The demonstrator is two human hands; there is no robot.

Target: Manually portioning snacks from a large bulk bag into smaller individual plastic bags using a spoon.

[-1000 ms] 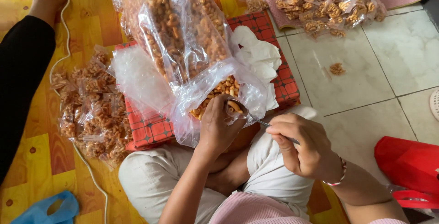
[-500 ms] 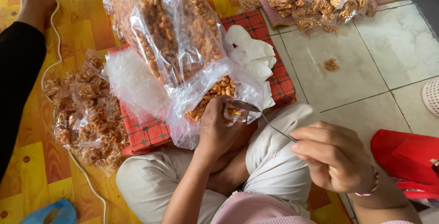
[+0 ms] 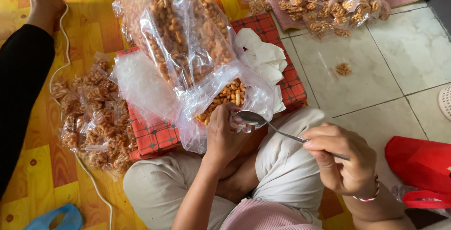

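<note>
Right hand [image 3: 345, 164] is pinching the thin metal spoon [image 3: 263, 123] by its handle, bowl empty. Left hand [image 3: 224, 133] is gripping the open edge of the large clear plastic bag of orange fried snacks [image 3: 188, 56], lying on the red checked box [image 3: 157, 136].

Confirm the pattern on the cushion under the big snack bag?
Red cushion with a dark grid check pattern; head view shows it.

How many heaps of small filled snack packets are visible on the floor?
2: one heap lies on the yellow mat at left, one heap on the pink mat at top right. Others may be hidden.
</note>
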